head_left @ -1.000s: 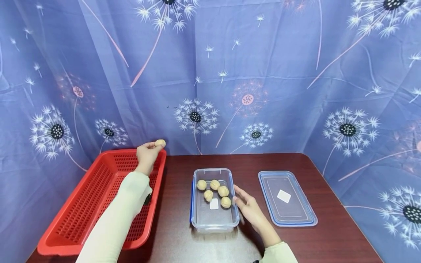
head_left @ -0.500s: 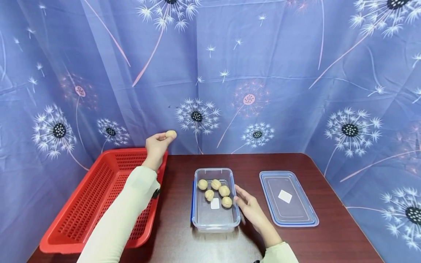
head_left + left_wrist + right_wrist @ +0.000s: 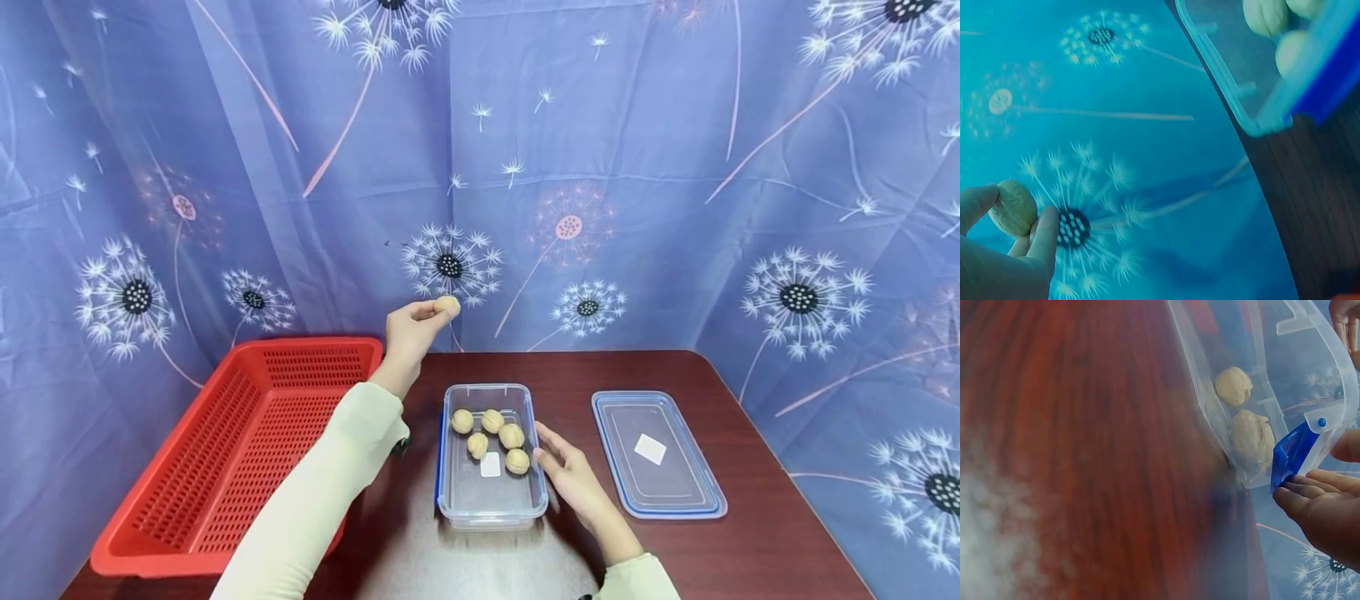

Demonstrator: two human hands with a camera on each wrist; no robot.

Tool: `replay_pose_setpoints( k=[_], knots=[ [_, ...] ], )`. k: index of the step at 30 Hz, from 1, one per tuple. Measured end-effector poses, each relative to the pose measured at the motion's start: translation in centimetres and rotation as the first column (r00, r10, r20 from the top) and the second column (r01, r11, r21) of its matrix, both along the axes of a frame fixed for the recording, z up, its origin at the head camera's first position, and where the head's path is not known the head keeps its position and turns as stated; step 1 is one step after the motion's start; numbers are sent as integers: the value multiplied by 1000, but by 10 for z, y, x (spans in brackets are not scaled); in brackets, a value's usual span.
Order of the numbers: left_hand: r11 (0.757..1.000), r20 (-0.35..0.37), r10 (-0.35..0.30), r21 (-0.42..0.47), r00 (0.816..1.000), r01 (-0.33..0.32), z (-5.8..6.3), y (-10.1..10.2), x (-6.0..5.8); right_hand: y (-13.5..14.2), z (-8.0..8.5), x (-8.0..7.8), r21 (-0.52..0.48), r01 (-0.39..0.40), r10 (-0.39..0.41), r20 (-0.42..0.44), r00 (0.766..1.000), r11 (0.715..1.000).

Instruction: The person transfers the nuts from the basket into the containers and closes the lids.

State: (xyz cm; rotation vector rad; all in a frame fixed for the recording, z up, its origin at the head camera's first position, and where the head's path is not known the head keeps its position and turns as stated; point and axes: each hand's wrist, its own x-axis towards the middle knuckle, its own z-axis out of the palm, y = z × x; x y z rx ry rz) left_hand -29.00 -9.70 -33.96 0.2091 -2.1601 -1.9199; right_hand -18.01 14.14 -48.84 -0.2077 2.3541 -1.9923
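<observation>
In the head view my left hand (image 3: pixel 411 337) pinches a walnut (image 3: pixel 447 306) between thumb and fingers, raised above the table's back edge. The same walnut (image 3: pixel 1014 209) shows in the left wrist view, held by the fingertips. A clear plastic container (image 3: pixel 491 514) stands below and to the right of it, with several walnuts (image 3: pixel 511 436) spread inside. My right hand (image 3: pixel 576 479) rests against the container's right side, its fingers extended. In the right wrist view those fingertips touch a blue latch (image 3: pixel 1294 450) that hangs down on that side.
On the left stands a red perforated basket (image 3: pixel 108 550). A clear lid with a blue seal (image 3: pixel 656 479) lies to the right of the container on the dark wooden table (image 3: pixel 555 375). A blue dandelion-print curtain (image 3: pixel 510 125) hangs behind and at both sides.
My left hand has carried the walnut up from the basket's back right corner and rightward, toward the container. The right hand and the container stay in place.
</observation>
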Motion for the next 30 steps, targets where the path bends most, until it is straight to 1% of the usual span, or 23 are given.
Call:
replay_pose_setpoints(
  k=[3,7,10,15,20,27,30],
  knots=[
    [999,21,-33,13,999,33,-2,10,6,0,-1,0,-8,1,-1,-1,1000,1000],
    [999,30,-50,16,998,49,-7,21,14,-1,-1,-1,-32,-7,7,-6,1000,999],
    [998,30,-56,3,998,56,-13,28,20,-1,0,-1,-37,-12,12,-7,1000,999],
    [996,45,-85,-7,995,85,-30,37,29,-1,2,0,-28,-13,13,-13,1000,1000],
    [993,75,-111,-26,991,113,-45,43,39,0,3,1,-22,-14,14,-10,1000,1000],
    [988,112,-148,-28,983,152,-66,47,54,-1,3,1,-15,-9,9,-10,1000,1000],
    [983,130,-168,-47,977,175,-73,47,61,-1,3,2,-18,-8,7,-6,1000,1000]
  ],
)
